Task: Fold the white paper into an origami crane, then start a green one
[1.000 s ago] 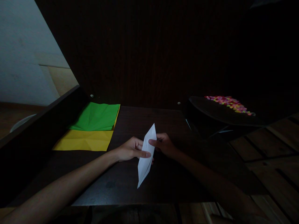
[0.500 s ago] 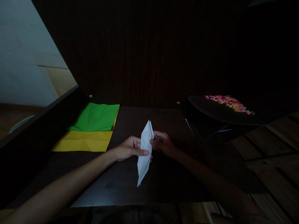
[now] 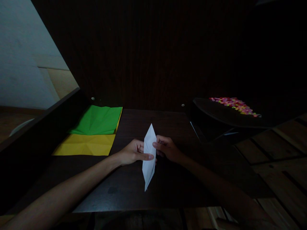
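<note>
A white folded paper (image 3: pixel 149 145), long and narrow with a pointed tip at each end, is held above the dark tabletop. My left hand (image 3: pixel 134 152) grips it from the left, thumb laid across its front and fingers behind. On the other side my right hand (image 3: pixel 167 147) pinches the paper's right edge between thumb and fingers. Part of the fingers of both hands is hidden behind the paper.
On the left lie a green sheet (image 3: pixel 98 120) and a yellow sheet (image 3: pixel 83 145), both creased, the green overlapping the yellow. A dark bag-like item (image 3: pixel 216 115) with a cluster of colourful beads (image 3: pixel 236 106) sits at the right. A dark panel (image 3: pixel 139 54) rises behind the table (image 3: pixel 115 195).
The white folded paper has turned slightly, its lower tip shifting right and its upper tip a little left. The upper layers now lie together as one point. Both hands keep their hold.
</note>
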The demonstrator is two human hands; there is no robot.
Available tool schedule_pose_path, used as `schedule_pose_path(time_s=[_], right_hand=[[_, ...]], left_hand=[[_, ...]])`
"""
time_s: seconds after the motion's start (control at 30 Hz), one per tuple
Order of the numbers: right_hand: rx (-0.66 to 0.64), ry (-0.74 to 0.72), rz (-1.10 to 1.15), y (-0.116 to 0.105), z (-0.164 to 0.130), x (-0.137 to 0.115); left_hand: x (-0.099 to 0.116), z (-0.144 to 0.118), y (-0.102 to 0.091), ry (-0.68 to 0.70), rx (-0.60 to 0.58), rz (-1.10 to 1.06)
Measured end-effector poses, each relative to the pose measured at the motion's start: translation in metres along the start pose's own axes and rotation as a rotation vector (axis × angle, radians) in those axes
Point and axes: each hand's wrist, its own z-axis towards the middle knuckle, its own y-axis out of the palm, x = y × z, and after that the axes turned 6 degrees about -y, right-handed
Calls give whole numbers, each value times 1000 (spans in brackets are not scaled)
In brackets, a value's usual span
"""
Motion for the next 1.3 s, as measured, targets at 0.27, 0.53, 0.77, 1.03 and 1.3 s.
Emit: schedule_pose_path(time_s=[0.27, 0.53, 0.77, 1.03, 1.3], right_hand=[[45, 35, 24, 4, 4, -1], [174, 53, -40, 9, 3, -4], [197, 117, -31, 11, 1, -7], [266, 69, -57, 13, 2, -7], [287, 75, -54, 13, 2, -3]], left_hand=[[-4, 2, -1, -14, 63, 32], [-6, 3, 3, -32, 76, 42], [-3, 2, 5, -17, 75, 47], [-5, 3, 6, 14, 87, 80], [-3, 3, 8, 39, 112, 72]])
